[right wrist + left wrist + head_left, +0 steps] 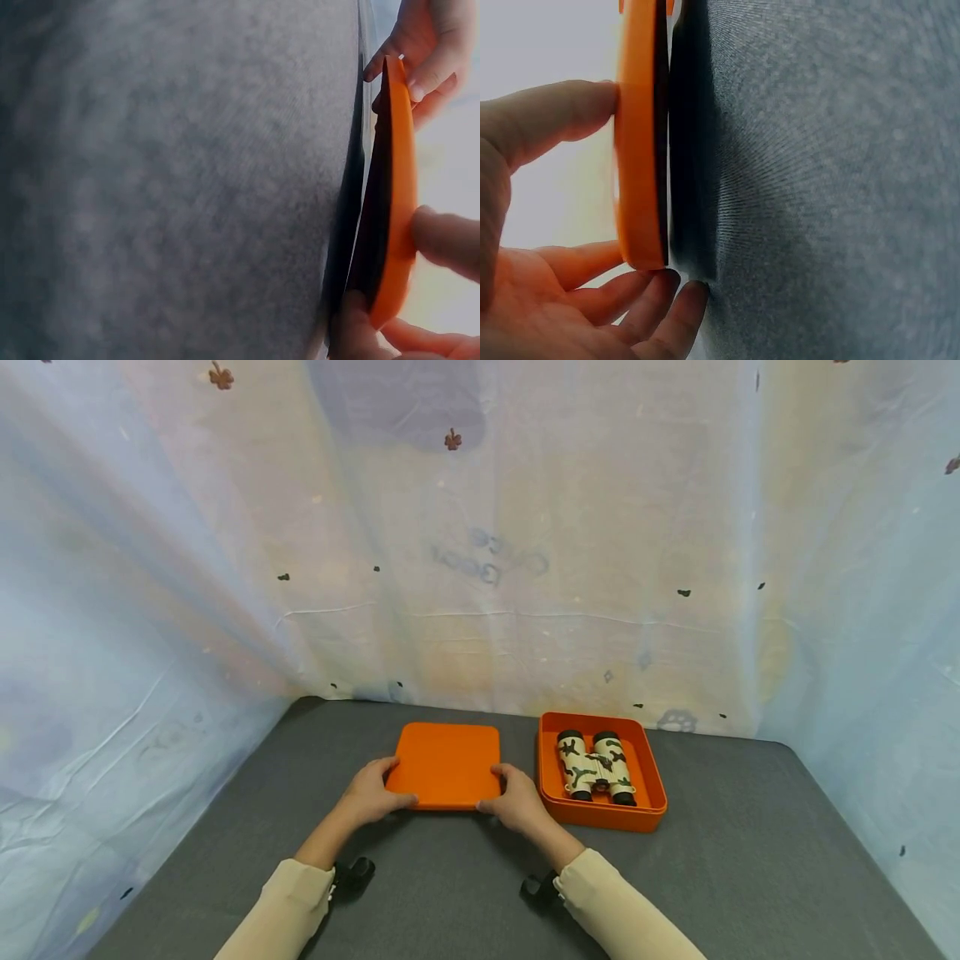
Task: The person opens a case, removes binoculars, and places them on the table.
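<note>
Sleeves [277, 914] lie nearest, head view: left hand [372, 793] and right hand [521, 802] grip orange lid [446, 764] beside uncovered box [603, 815] — binoculars [598, 767] inside, lid apparently not yet fitted. Left wrist: fingers [630, 298] pinch lid edge. Right wrist: likewise — gap beneath lid

Dark grey, cloth-textured tabletop [450, 902]; open orange box [606, 816] resting on it, right of centre.
</note>
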`<state>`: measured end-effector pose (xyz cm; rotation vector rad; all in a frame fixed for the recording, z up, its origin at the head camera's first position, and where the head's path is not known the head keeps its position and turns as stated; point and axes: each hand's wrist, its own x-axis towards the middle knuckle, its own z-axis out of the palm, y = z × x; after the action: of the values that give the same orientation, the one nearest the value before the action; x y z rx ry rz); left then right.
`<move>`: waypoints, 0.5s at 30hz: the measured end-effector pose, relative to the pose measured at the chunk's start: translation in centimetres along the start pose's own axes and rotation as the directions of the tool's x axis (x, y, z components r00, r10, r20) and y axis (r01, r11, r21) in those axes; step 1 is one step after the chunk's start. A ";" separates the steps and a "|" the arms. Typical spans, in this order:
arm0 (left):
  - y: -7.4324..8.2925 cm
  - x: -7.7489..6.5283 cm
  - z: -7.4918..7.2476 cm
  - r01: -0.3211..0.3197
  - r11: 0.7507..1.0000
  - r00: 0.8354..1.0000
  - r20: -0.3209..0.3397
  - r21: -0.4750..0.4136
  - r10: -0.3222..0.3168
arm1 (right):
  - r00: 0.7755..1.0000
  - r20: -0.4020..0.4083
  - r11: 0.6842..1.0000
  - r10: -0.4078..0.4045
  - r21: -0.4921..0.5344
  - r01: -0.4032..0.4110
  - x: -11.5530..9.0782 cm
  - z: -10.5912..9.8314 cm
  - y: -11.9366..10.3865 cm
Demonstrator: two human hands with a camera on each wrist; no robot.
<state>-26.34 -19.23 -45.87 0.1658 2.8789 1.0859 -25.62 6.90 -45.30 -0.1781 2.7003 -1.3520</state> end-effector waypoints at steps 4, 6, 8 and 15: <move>-0.1 0.1 0.2 0.014 1.000 1.000 0.020 -0.004 -0.014 | 1.000 0.020 1.000 0.013 0.004 -0.013 0.0 0.1 0.0; -0.1 0.1 0.3 0.024 1.000 0.999 0.028 -0.009 -0.024 | 0.999 0.028 1.000 0.017 0.010 -0.018 0.0 0.1 0.0; -0.1 0.1 0.4 0.027 1.000 0.999 0.032 -0.009 -0.027 | 0.999 0.034 1.000 0.019 0.014 -0.020 -0.1 0.1 0.0; -0.1 0.1 0.4 0.030 0.999 0.999 0.027 0.011 -0.030 | 0.999 0.048 1.000 0.024 0.014 -0.024 -0.1 0.1 0.0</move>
<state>-26.40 -19.08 -46.23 0.1360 2.8545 1.0548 -25.52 6.85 -45.31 -0.1738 2.6439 -1.3435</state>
